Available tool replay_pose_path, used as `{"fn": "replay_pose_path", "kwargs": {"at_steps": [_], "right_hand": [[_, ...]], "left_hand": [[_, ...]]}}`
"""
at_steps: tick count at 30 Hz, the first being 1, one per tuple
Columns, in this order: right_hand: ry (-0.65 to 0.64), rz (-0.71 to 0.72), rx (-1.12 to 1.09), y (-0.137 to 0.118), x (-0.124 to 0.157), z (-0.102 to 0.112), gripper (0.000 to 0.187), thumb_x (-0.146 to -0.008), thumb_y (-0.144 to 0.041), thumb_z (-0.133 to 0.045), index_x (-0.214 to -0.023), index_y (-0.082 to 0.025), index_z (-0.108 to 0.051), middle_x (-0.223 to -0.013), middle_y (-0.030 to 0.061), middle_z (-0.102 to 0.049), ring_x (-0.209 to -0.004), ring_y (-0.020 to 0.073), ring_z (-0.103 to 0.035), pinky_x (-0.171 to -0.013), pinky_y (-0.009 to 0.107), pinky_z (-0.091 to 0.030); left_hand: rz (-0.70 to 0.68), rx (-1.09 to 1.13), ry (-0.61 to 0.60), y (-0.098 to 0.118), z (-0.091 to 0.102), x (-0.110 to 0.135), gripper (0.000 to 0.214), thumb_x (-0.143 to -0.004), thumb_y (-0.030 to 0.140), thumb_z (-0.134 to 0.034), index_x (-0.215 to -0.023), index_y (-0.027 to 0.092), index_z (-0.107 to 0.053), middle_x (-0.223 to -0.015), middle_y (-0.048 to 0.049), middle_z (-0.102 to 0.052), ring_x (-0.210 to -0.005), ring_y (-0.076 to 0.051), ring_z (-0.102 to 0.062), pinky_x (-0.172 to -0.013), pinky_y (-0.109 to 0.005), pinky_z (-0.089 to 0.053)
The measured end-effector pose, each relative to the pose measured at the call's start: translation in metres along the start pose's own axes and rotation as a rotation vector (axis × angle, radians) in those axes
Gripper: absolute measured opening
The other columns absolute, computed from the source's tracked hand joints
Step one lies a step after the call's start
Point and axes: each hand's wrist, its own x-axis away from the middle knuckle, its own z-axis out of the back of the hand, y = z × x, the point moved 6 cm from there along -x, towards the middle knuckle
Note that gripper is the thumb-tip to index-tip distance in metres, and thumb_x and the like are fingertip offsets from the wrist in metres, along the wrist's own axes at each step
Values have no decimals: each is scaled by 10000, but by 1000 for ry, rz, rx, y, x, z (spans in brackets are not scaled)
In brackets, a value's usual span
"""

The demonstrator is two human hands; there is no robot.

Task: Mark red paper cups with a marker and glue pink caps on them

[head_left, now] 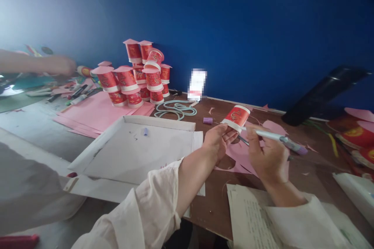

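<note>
Left hand (217,136) pinches tilted red cup (237,116); right hand (265,155) grips pen (274,137), tip at rim: probably marking, needs steady cup.

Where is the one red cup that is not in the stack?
In the head view the red cup sits right of centre, tilted in the left hand over the brown table; the right hand holds a pen just beside it.
</note>
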Motion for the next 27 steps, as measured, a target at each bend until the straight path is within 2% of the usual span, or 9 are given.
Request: {"fn": "replay_pose_path", "kwargs": {"at_steps": [3, 6, 9, 12, 16, 20, 23, 25, 27], "right_hand": [[90, -225, -142, 20, 2, 1, 271, -942, -399, -535, -1032, -198, -693, -860, 70, -745, -702, 187, -705, -696, 342, -560], [126, -495, -356, 46, 8, -9, 282, -882, -437, -624, -1044, -207, -648, -930, 61, -744, -701, 172, -709, -664, 324, -575], [-11, -776, -614, 65, 18, -32, 402, -780, -527, -725, -1021, -215, -647, -871, 40, -734, -668, 174, -695, -582, 305, -569], [-131, -904, -821, 65, 24, -49, 453, -735, -564, -757, -991, -201, -668, -788, 24, -714, -603, 147, -657, -529, 267, -542], [-95, -915, -852, 64, 24, -48, 436, -717, -533, -786, -992, -213, -676, -783, 14, -719, -646, 149, -671, -564, 257, -550], [-80, -846, -679, 68, 20, -42, 410, -737, -535, -765, -973, -210, -685, -755, 21, -718, -656, 179, -684, -562, 289, -557], [39, -721, -523, 68, 15, -28, 417, -791, -501, -723, -1071, -199, -661, -869, 51, -738, -715, 194, -703, -640, 340, -584], [150, -574, -435, 60, 10, -14, 416, -865, -469, -646, -1180, -199, -623, -964, 70, -737, -792, 196, -712, -743, 381, -590], [192, -376, -337, 43, 6, -3, 372, -929, -445, -557, -1200, -200, -627, -983, 80, -733, -833, 196, -709, -811, 410, -578]], "left_hand": [[8, 26, 16, 3, 0, 2, 157, -921, 117, -508, -856, 109, -651, -835, -110, -719, -768, -183, -715, -854, -333, -579], [32, 55, 1, 5, -3, 4, 163, -919, 145, -533, -827, 101, -661, -803, -109, -705, -741, -176, -708, -818, -318, -588], [83, 50, -1, 2, -6, 7, 174, -913, 142, -543, -797, 89, -660, -760, -105, -685, -703, -172, -695, -787, -319, -588], [122, 22, -15, -3, -9, 12, 169, -906, 119, -537, -792, 88, -657, -750, -109, -679, -693, -179, -687, -806, -340, -579], [86, -14, -131, -8, -15, 16, 113, -886, 108, -589, -828, 88, -683, -822, -107, -701, -738, -161, -683, -910, -339, -538], [85, -82, -198, -15, -16, 16, 51, -837, 82, -660, -804, 81, -700, -837, -99, -707, -755, -148, -674, -985, -346, -496], [56, -70, -150, -12, -13, 14, 66, -852, 96, -647, -816, 86, -701, -846, -106, -713, -770, -153, -676, -981, -358, -500], [41, -54, -114, -9, -10, 11, 58, -855, 110, -649, -836, 92, -700, -851, -108, -715, -777, -154, -675, -970, -357, -506], [37, -46, -97, -8, -8, 9, 40, -843, 105, -661, -824, 93, -694, -820, -101, -707, -759, -149, -669, -958, -348, -508]]}}
